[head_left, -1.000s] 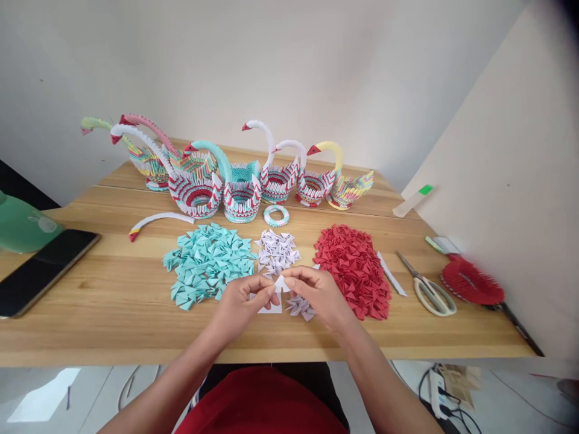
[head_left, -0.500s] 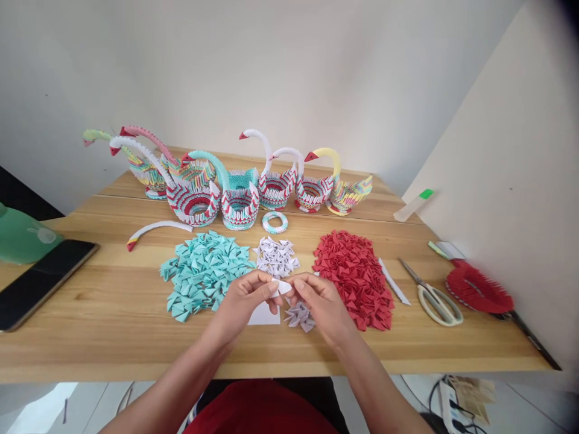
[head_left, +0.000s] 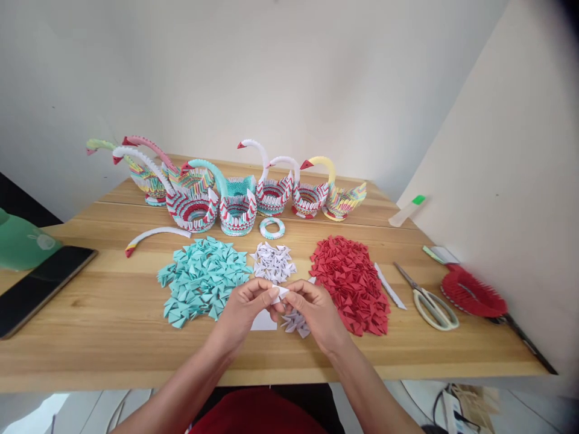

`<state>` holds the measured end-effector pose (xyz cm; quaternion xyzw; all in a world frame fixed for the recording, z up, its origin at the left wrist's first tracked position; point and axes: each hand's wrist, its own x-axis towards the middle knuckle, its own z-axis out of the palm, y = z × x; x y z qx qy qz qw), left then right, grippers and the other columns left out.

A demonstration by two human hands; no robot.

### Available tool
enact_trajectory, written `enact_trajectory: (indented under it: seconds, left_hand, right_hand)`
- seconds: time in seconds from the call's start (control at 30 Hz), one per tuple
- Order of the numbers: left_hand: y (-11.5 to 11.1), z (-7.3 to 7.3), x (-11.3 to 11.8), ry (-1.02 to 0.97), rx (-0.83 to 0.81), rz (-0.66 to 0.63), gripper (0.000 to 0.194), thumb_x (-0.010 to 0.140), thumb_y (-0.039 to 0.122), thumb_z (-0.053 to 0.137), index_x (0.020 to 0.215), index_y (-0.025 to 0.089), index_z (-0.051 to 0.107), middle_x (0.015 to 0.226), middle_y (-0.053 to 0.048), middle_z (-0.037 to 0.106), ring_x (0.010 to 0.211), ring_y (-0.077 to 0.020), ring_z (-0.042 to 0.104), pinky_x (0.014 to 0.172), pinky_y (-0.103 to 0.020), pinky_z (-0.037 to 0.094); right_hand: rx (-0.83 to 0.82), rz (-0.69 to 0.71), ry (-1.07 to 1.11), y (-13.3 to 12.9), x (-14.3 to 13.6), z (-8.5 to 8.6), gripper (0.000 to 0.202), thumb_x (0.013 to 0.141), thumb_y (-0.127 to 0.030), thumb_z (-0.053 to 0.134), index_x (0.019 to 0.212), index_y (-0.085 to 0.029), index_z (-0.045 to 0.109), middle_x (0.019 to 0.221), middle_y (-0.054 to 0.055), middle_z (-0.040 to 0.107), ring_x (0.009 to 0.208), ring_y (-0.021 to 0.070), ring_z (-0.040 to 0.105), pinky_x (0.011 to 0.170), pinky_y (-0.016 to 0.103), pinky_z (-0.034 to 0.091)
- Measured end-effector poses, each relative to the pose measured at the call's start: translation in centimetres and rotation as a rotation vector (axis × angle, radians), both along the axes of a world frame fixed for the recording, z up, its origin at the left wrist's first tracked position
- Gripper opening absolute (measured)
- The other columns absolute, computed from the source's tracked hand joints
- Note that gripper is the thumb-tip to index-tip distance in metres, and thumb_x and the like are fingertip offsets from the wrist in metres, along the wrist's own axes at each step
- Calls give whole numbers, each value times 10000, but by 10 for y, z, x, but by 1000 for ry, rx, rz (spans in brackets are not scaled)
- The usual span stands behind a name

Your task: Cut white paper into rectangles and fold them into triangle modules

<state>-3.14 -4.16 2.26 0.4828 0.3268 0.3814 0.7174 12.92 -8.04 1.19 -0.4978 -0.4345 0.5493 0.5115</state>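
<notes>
Between the fingertips of both hands is a small folded piece of white paper (head_left: 280, 293). My left hand (head_left: 248, 306) pinches its left side, and my right hand (head_left: 313, 304) grips the right side with thumb and fingers. Under the hands lie a flat white paper sheet (head_left: 264, 321) and a small pile of pale folded paper triangles (head_left: 296, 323), both partly covered. Just beyond sits a heap of white folded triangles (head_left: 272, 261). A turquoise triangle heap (head_left: 205, 277) is to the left, a red triangle heap (head_left: 350, 283) to the right.
Several folded-paper swans (head_left: 237, 208) stand along the back, with a paper ring (head_left: 272, 228) before them. A loose swan neck (head_left: 158, 233) and a phone (head_left: 45, 286) lie left. Scissors (head_left: 429, 301), a white strip (head_left: 389, 286) and a red brush-like object (head_left: 473, 292) lie right.
The white paper now shows a more pointed, folded shape, and the right hand's fingers have closed in on it. The whole view has shifted slightly.
</notes>
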Motion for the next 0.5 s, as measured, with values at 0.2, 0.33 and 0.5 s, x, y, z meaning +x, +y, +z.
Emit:
enact_trajectory:
  seconds: [0.2, 0.33, 0.5]
  left_hand:
    - [-1, -1, 2, 70, 33, 30, 248, 785, 391, 666, 716, 162, 601, 636, 2, 646, 549, -125, 561, 625, -273, 449]
    - [1, -1, -2, 122, 56, -16, 262, 786, 384, 657, 674, 156, 596, 617, -2, 635, 539, -120, 533, 617, -267, 420]
    - [4, 0, -10, 17, -12, -81, 267, 832, 357, 618, 661, 155, 581, 590, 14, 614, 539, -102, 512, 638, -254, 403]
  right_hand:
    - [98, -40, -295, -2, -2, 7, 209, 846, -381, 624, 759, -191, 639, 678, -11, 593, 604, 126, 534, 554, 235, 444]
    - [184, -54, -507, -4, 1, 11, 171, 870, -333, 592, 777, -200, 648, 713, 4, 631, 657, 151, 575, 604, 258, 456]
    - [405, -63, -643, -5, 13, 14, 115, 903, -255, 572, 956, -244, 673, 881, 29, 686, 802, 186, 638, 734, 310, 500]
